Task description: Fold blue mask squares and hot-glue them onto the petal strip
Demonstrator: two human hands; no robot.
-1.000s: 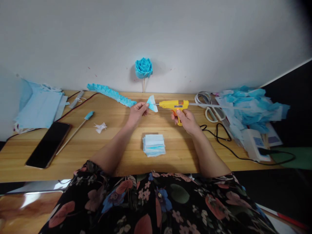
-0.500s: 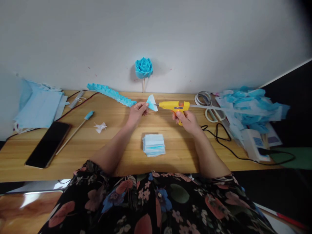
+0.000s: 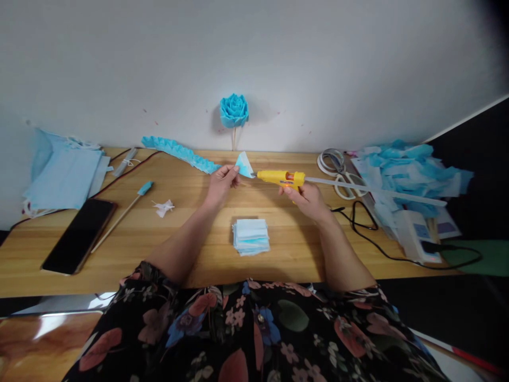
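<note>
My left hand point(image 3: 221, 183) pinches a small folded blue-and-white petal piece point(image 3: 244, 164) above the wooden table point(image 3: 191, 239). My right hand point(image 3: 308, 200) grips a yellow hot glue gun point(image 3: 281, 178) with a long clear glue stick point(image 3: 377, 190) trailing out to the right. The gun's nozzle touches the lower right edge of the petal piece. Between my forearms a stack of blue-and-white squares point(image 3: 251, 236) lies on the table.
A blue rose on a stick point(image 3: 234, 112) leans against the wall. A pleated blue strip point(image 3: 178, 153), a blue-tipped skewer point(image 3: 124, 212), a phone point(image 3: 79, 235) and masks point(image 3: 63, 175) lie left. Scissors point(image 3: 342, 170), blue scraps point(image 3: 409, 172), a black cable point(image 3: 369, 228) sit right.
The petal piece has risen slightly and tilted. The glue gun has tipped, its nozzle now under the petal's edge and the glue stick's far end lower.
</note>
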